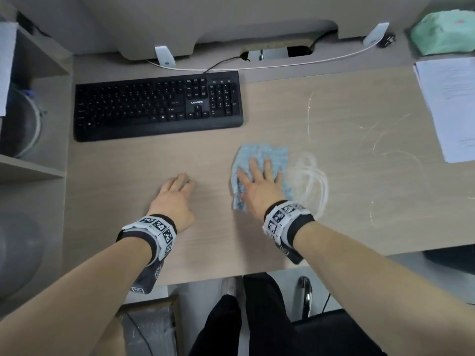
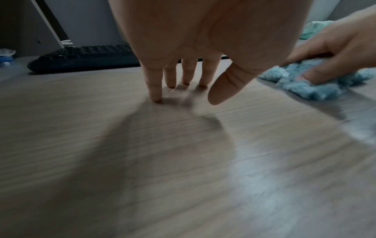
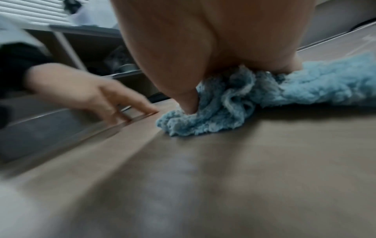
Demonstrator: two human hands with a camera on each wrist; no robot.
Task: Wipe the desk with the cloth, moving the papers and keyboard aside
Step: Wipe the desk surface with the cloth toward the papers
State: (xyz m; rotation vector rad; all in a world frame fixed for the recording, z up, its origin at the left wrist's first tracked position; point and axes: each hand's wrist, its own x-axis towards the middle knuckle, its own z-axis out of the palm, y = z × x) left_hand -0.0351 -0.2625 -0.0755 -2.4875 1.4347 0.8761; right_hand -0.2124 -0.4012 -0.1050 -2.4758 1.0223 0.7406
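Bright even head view, dim blurred wrist views, soft shadows, bowed edges

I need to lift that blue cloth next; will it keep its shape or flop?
Probably flop: the cloth bunches into soft folds under the right hand. Its fluffy pile suggests it is light. Wet streaks beside it hint dampness, so perhaps slightly clingy.

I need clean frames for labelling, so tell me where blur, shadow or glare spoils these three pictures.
Head view: mostly sharp, edges bowed by the wide lens. Left wrist view: dim, left hand casts a broad shadow on the desk, pale glare lower right. Right wrist view: streaky motion blur, though the cloth stays readable.
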